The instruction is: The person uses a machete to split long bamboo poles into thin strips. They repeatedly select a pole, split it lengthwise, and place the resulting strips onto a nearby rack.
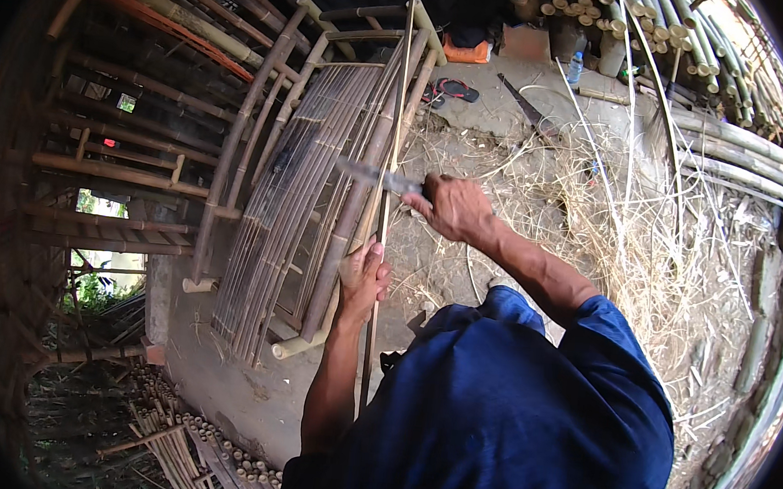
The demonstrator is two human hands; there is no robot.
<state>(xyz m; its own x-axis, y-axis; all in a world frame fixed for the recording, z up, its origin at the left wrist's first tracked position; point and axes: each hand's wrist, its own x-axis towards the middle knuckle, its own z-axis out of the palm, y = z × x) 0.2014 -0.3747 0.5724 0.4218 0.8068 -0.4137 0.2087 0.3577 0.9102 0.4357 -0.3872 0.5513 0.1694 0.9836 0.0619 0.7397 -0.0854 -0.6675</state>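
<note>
Over the floor [492, 114], the right hand [456, 207] points a knife [367, 174] leftward.

No readable text or numbers.

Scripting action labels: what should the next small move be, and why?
Probably slide the knife along the slender strip, away from the left hand: the right hand holds it crossing the strip in view, while the left grips nearer the body.

Pale shavings [596, 210] litter the grey floor [215, 382] near stacked bamboo poles [744, 148].
</note>
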